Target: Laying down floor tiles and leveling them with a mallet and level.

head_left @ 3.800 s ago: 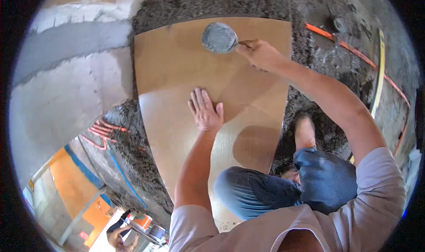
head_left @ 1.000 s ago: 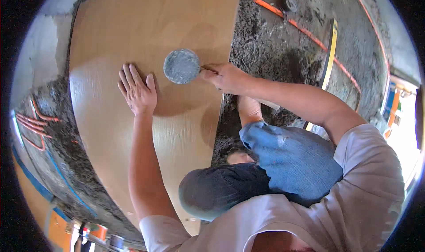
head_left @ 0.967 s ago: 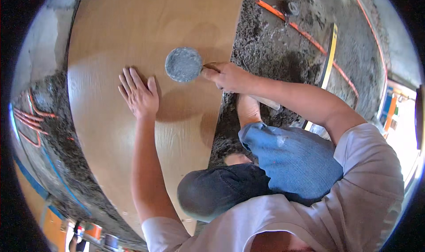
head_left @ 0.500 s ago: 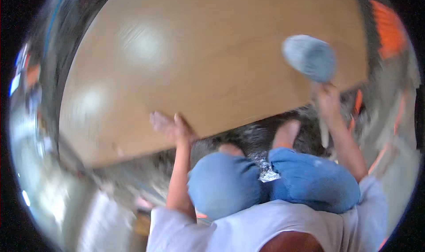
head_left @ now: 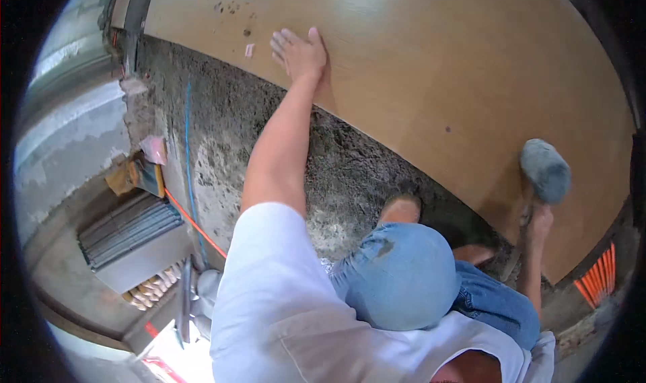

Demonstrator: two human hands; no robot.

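A large tan tile lies on a grey mortar bed. My left hand rests flat on the tile near its lower edge, fingers spread. My right hand grips the handle of a mallet whose grey rubber head sits over the tile's right end. I crouch beside the tile, with my knees in blue jeans and a bare foot on the mortar.
Orange conduit pipes run at the lower right. A blue line and an orange line cross the mortar on the left. A grey wall and stacked grey tiles stand at the left.
The view swung sharply; the tile now fills the top. My left hand stays flat on the tile. The mallet moved from the tile's middle to its right end.
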